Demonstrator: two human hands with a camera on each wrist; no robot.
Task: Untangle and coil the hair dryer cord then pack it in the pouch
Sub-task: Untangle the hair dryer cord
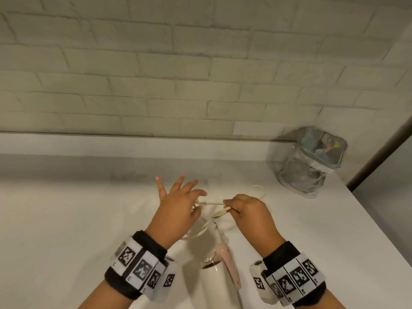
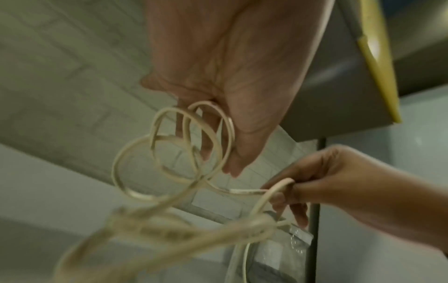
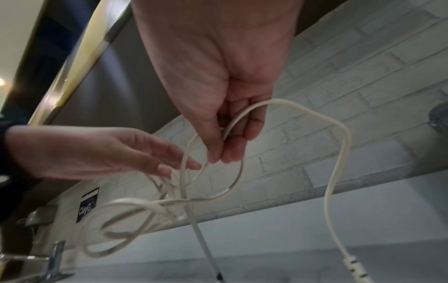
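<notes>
Untangling underway: right hand [image 1: 247, 210] pinches the cord [image 1: 211, 204], left hand [image 1: 178, 197] spread through loose loops; pouch [image 1: 312, 161] waits far right.

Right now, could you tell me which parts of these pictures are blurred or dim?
Head view: dim, flat light, the pouch glints. Left wrist view: the cord goes soft near the lens, the left hand blurs. Right wrist view: the near loops smear, the right hand fairly sharp.
</notes>
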